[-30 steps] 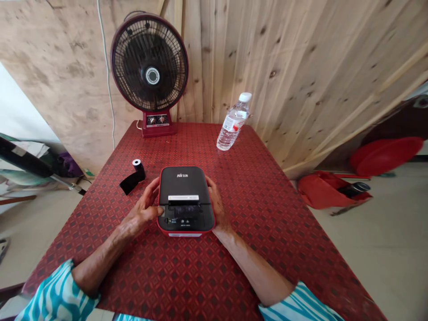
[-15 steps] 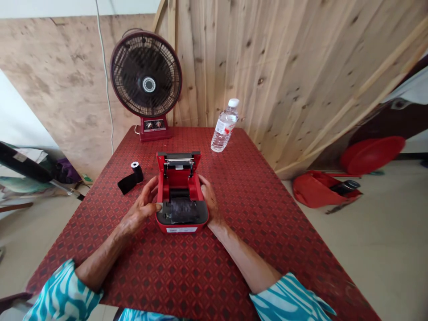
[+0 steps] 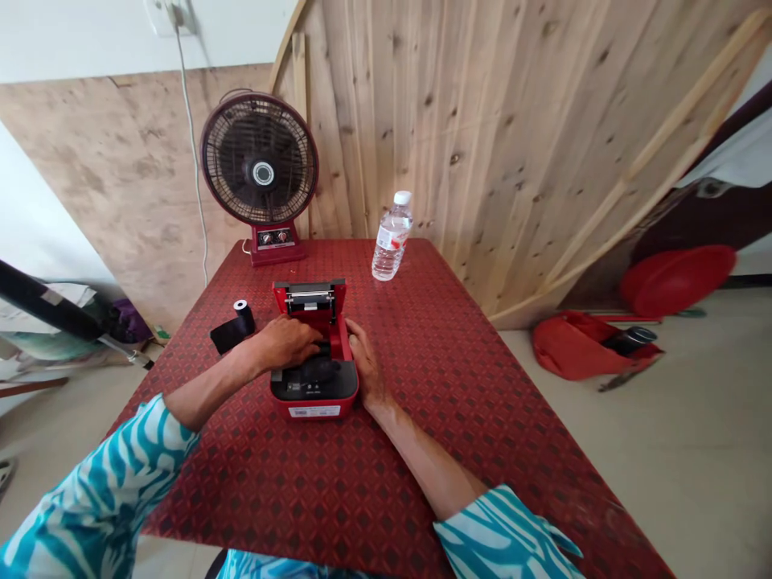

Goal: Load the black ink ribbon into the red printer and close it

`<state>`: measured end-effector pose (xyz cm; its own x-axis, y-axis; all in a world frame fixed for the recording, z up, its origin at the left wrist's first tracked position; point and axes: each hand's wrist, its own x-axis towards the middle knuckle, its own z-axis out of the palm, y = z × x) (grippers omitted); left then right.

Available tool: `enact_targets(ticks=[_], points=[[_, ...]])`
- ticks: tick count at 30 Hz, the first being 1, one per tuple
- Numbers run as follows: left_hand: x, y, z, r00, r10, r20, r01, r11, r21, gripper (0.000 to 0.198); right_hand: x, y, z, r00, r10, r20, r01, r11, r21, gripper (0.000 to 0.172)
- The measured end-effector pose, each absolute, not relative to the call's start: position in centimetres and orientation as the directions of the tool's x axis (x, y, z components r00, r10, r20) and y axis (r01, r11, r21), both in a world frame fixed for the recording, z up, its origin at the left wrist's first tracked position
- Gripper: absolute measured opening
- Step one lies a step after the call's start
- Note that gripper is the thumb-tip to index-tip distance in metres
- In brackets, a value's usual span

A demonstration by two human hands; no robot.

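A red and black label printer (image 3: 314,394) sits on the table in front of me, its lid (image 3: 310,296) tipped up and back. My left hand (image 3: 289,342) reaches over its left wall into the paper bay, with fingers closed round a black paper roll (image 3: 319,368) that they partly hide. Against the printer's right side, my right hand (image 3: 367,366) grips the casing. Left of the printer a second black roll (image 3: 243,315) with a white core stands on the table, a strip of it unrolled.
Behind, a dark red fan (image 3: 259,173) stands near the wooden wall. A clear water bottle (image 3: 391,241) with a white cap is at the back of the red patterned table (image 3: 422,354). On the floor to the right are a red bag (image 3: 564,346) and a red basin (image 3: 679,281).
My left hand has moved from the printer's left side into its open bay. The black strip no longer lies flat over the printer's front. My right hand stays at the right side.
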<state>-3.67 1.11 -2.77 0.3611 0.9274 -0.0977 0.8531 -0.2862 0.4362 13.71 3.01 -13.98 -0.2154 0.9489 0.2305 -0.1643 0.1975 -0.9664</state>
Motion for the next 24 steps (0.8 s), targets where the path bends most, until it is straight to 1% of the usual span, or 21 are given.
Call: enact_targets(ticks=[3,6,9,11,13,15,17,20,22,24], points=[[-3.4,1.8,-2.8,0.355,0.919,-0.169,0.889,-0.276,0.365,0.022,13.7,3.2,-14.3,-0.22,0.945,0.24,-0.188,0.201,-0.961,0.05],[-3.5,1.9,-2.8,0.368,0.912,-0.183,0.892,-0.291,0.345,0.023,13.7,3.3,-14.5,-0.226,0.945,0.235,-0.196,0.192,-0.962,0.048],[-3.8,1.6,-2.5,0.381,0.916,-0.124,0.854,-0.298,0.427,0.024,13.7,3.3,-14.5,-0.229,0.946,0.229,-0.186,0.188,-0.964,0.048],[-4.2,0.7,-2.0,0.405,0.914,-0.021,0.786,-0.336,0.519,0.03,13.7,3.2,-14.4,-0.231,0.948,0.22,-0.185,0.18,-0.966,0.048],[-5.1,-0.8,-1.2,0.394,0.913,0.107,0.72,-0.379,0.581,0.04,13.7,3.2,-14.4,-0.224,0.951,0.215,-0.194,0.173,-0.966,0.049],[-6.4,-2.5,0.1,0.302,0.929,0.212,0.711,-0.368,0.599,0.05,13.7,3.2,-14.4,-0.224,0.951,0.212,-0.208,0.166,-0.964,0.05],[-8.2,-3.6,1.4,0.179,0.945,0.273,0.717,-0.315,0.622,0.056,13.8,3.2,-14.3,-0.23,0.951,0.207,-0.215,0.158,-0.964,0.049],[-11.1,-3.5,2.2,-0.011,0.952,0.305,0.7,-0.211,0.682,0.049,13.9,3.3,-14.3,-0.218,0.957,0.191,-0.208,0.146,-0.967,0.047],[-13.0,-2.1,1.5,-0.123,0.948,0.293,0.66,-0.142,0.738,0.042,13.9,3.3,-14.4,-0.212,0.961,0.175,-0.206,0.131,-0.97,0.048],[-14.5,0.1,0.0,-0.192,0.945,0.264,0.62,-0.091,0.78,0.039,14.0,3.3,-14.4,-0.216,0.963,0.161,-0.193,0.12,-0.974,0.049]])
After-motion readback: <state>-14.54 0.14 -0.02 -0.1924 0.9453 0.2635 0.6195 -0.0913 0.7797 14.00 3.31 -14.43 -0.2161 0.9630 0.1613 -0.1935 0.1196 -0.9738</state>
